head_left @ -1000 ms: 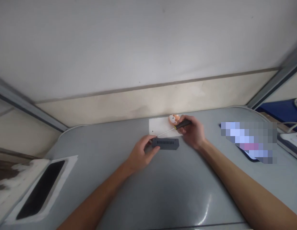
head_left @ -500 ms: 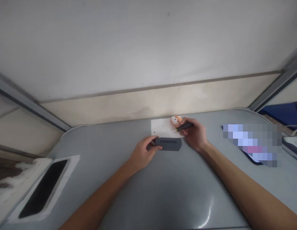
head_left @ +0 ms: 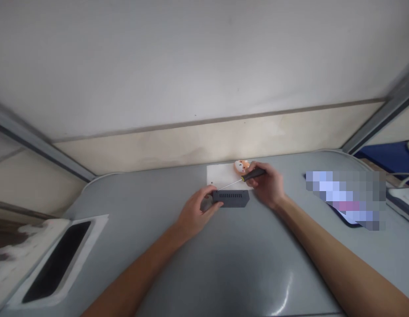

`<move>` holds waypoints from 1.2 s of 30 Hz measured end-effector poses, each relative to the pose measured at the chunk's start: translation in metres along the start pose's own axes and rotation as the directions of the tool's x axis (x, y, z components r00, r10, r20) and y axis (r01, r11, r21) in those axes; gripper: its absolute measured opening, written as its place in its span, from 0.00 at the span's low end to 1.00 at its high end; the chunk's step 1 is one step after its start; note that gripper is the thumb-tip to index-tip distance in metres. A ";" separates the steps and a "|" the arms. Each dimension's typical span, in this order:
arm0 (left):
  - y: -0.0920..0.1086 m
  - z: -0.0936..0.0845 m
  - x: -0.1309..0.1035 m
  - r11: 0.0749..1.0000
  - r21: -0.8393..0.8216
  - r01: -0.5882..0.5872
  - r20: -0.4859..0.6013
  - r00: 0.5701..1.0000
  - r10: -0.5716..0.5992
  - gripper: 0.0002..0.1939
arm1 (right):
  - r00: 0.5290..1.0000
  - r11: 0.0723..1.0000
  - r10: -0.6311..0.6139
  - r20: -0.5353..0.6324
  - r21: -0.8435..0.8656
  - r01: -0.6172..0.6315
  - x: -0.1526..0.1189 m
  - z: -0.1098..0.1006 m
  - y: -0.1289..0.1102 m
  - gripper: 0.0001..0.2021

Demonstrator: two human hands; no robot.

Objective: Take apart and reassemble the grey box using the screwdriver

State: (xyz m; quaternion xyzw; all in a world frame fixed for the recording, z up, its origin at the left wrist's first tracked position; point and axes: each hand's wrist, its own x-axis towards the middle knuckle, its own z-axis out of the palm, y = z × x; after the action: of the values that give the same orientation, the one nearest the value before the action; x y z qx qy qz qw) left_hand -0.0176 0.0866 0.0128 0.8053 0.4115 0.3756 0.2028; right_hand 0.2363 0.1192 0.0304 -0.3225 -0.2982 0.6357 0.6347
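Note:
A dark grey box with a row of vent slots (head_left: pixel 231 200) sits on the grey table, its left end gripped between the thumb and fingers of my left hand (head_left: pixel 197 210). My right hand (head_left: pixel 269 182) is closed round the black handle of a screwdriver (head_left: pixel 253 175). Its thin metal shaft slants down leftward, and the tip reaches the box's upper left corner beside my left fingers. Whether the tip sits in a screw is too small to tell. Behind the box lies a white sheet (head_left: pixel 219 174) with a small dark speck on it. An orange and white animal-faced figure (head_left: pixel 240 166) rests there, near my right fingers.
At the right lies a phone-like device (head_left: pixel 343 202) with a blurred-out screen, and beyond it a white device with cables (head_left: pixel 404 200). A black slab on white backing (head_left: pixel 59 262) lies at the left. The wall (head_left: pixel 178 149) closes off the table's back edge.
The box has tilted slightly in my left hand, with its top edge now more level. The screwdriver stays against the same corner. The whole view has shifted a little.

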 end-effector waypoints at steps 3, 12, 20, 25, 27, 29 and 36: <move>0.002 -0.001 -0.001 0.999 0.026 0.027 0.011 1.000 -0.027 0.18 | 1.000 1.000 -0.001 -0.001 -0.004 0.001 -0.001 0.001 -0.001 0.11; -0.002 0.000 -0.001 1.000 0.018 -0.004 0.005 1.000 0.004 0.18 | 1.000 1.000 0.011 0.018 0.019 -0.012 -0.001 0.002 -0.001 0.11; 0.002 -0.002 0.000 0.999 0.027 0.024 0.037 0.999 -0.025 0.17 | 1.000 1.000 0.009 0.011 -0.004 -0.009 -0.001 0.001 0.002 0.11; 0.003 -0.003 0.001 0.997 0.048 0.055 0.055 0.997 -0.057 0.16 | 1.000 1.000 0.011 0.011 0.005 -0.011 0.001 -0.002 0.001 0.11; 0.002 -0.003 0.002 0.999 0.050 0.006 0.060 0.998 -0.009 0.15 | 1.000 1.000 -0.001 0.008 0.021 0.000 0.002 -0.004 0.001 0.11; 0.002 -0.004 0.003 0.998 0.045 -0.036 0.075 0.997 0.032 0.15 | 1.000 0.999 -0.014 0.001 0.030 0.014 0.003 -0.005 0.001 0.11; 0.006 -0.007 0.006 0.992 -0.048 0.115 0.102 0.989 -0.110 0.15 | 0.986 0.997 -0.073 -0.147 -0.041 0.067 0.006 -0.007 0.001 0.12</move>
State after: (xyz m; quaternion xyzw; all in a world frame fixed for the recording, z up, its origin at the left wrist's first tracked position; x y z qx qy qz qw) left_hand -0.0177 0.0880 0.0242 0.7928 0.4354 0.3340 0.2652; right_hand 0.2416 0.1252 0.0251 -0.3698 -0.2728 0.5817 0.6711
